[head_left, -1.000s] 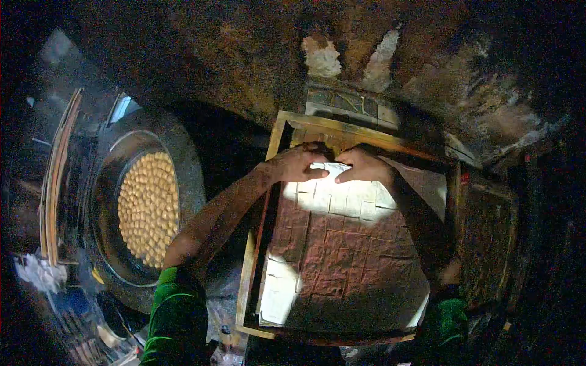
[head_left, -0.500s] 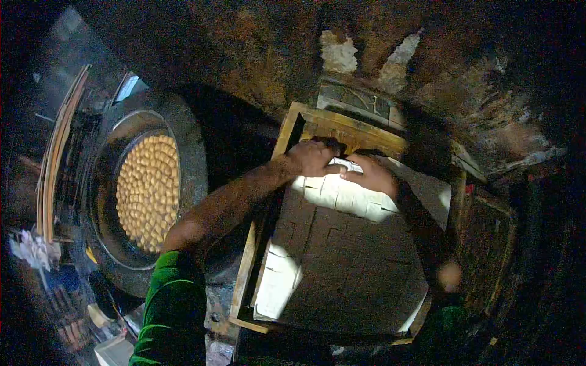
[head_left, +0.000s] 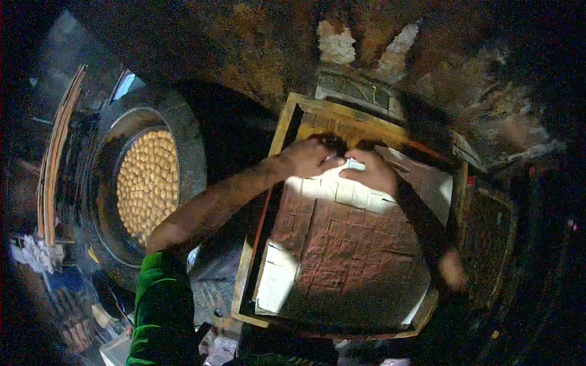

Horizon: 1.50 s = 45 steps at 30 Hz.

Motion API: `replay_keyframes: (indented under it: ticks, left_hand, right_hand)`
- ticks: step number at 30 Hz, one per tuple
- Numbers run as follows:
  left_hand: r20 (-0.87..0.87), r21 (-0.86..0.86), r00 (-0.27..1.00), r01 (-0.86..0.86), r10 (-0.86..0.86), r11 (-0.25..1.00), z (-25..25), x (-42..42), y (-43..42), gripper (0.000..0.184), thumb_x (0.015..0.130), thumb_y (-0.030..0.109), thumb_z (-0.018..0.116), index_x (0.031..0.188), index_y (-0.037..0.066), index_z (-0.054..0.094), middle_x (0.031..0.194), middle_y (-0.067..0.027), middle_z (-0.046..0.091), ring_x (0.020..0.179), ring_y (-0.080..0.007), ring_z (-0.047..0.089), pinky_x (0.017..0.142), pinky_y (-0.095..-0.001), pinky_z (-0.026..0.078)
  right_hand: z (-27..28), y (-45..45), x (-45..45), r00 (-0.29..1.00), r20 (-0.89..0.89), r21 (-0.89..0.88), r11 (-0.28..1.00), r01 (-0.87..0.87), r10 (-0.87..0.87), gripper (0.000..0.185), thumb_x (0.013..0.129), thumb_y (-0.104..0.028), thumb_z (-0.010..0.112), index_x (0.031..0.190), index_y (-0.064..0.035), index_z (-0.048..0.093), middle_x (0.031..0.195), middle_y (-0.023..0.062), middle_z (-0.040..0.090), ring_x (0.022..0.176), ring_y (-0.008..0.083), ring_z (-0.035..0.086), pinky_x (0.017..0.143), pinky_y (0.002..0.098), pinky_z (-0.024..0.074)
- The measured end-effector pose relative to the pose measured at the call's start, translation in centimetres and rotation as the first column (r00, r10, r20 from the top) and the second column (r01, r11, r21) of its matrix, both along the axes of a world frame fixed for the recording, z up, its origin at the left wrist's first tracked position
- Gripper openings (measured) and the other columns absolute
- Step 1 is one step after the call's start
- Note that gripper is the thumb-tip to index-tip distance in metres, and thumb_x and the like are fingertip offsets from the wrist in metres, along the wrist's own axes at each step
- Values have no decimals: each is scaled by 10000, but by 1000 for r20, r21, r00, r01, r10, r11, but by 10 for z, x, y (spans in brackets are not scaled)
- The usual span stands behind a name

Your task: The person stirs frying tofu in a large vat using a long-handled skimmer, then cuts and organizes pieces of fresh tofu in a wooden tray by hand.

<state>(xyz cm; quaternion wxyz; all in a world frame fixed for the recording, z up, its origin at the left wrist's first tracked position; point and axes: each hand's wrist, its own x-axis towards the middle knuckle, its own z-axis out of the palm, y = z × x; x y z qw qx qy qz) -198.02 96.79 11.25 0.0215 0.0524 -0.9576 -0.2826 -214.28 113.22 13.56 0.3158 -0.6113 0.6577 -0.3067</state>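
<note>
Scored slab (head_left: pixel 342 244) lies in the wooden frame (head_left: pixel 244 283), mostly wristward of my left grip (head_left: pixel 309 158) and right grip (head_left: pixel 373 173), long axis apparently running that way. Both sit at its far end, equally near, curled; I cannot tell whether either grasps anything.

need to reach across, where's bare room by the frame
Likely over the scored slab, between the left hand, right hand and the near side of the wooden frame. Crowded: the slab's far end, under both hands, and the pan packed with round pieces.
</note>
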Motion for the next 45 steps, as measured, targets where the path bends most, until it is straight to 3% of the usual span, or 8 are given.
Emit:
replay_keyframes:
  ticks: [7, 11, 16, 18, 19, 22, 33, 45]
  left_hand:
    - [-176, -267, 964, -241, 199, 933, -9, 25, 37, 552, 957, 485, 454, 1194, 2, 579, 1102, -248, 619, 989, -442, 603, 958, -566, 416]
    - [-292, -128, 930, -271, 225, 954, 7, 38, 53, 656, 942, 569, 416, 979, -35, 669, 756, -282, 651, 661, -400, 665, 562, -490, 550]
    - [57, -212, 980, -176, 192, 961, 32, 37, 47, 709, 932, 614, 398, 918, -30, 695, 593, -265, 606, 645, -429, 655, 626, -475, 562]
    - [206, -153, 948, -215, 244, 965, 38, 32, 41, 721, 912, 641, 410, 1021, -24, 667, 794, -283, 657, 768, -442, 661, 716, -488, 559]
    - [-126, -151, 958, -276, 258, 949, 19, 33, 42, 717, 893, 657, 429, 1176, 22, 605, 1087, -281, 628, 953, -441, 631, 824, -498, 535]
    - [-129, -369, 953, -304, 275, 878, -20, 34, 22, 702, 913, 623, 431, 1200, -3, 571, 1082, -259, 620, 1026, -410, 603, 961, -494, 434]
    - [17, -190, 972, -226, 234, 955, 9, 42, 32, 697, 906, 628, 447, 1110, -16, 619, 929, -280, 643, 870, -431, 644, 796, -530, 520]
    - [204, -40, 976, -67, 73, 997, 5, 35, 24, 811, 840, 648, 567, 1332, 11, 474, 1302, -252, 532, 1197, -415, 522, 1029, -452, 428]
  right_hand:
    - [-17, 23, 21, 812, -581, -148, 988, -39, -55, 550, 910, -411, 592, 1251, 16, 524, 1297, 222, 524, 1268, 370, 430, 1044, 469, 347]
    - [1, 35, 45, 827, -557, -12, 996, 88, -80, 593, 923, -436, 562, 1296, 20, 491, 1260, 265, 539, 1195, 414, 494, 1017, 472, 390]
    - [-12, 30, 28, 925, -378, -37, 999, 35, -46, 677, 859, -438, 673, 1329, 6, 474, 1290, 239, 541, 1211, 377, 510, 1005, 424, 414]
    - [-31, 24, 16, 997, 33, 169, 983, 66, -73, 725, 818, -440, 724, 1332, 6, 474, 1314, 206, 541, 1223, 301, 517, 996, 396, 419]
    - [-33, 15, 17, 979, 128, 210, 969, 130, -159, 930, 730, -490, 797, 1358, 82, 418, 1312, 257, 517, 1241, 335, 488, 1052, 397, 389]
    - [-35, 13, 16, 963, 243, 311, 950, 38, -118, 925, 743, -527, 769, 1345, 90, 432, 1323, 258, 512, 1251, 344, 483, 1058, 408, 383]
    - [-14, 7, 25, 983, 163, 165, 985, 53, -81, 838, 758, -487, 772, 1327, 52, 478, 1332, 240, 522, 1248, 326, 500, 1056, 402, 382]
    - [-17, 28, 17, 998, -22, 218, 975, -54, 60, 874, 781, -473, 753, 1364, 75, 400, 1350, 254, 489, 1289, 353, 446, 1078, 405, 361]
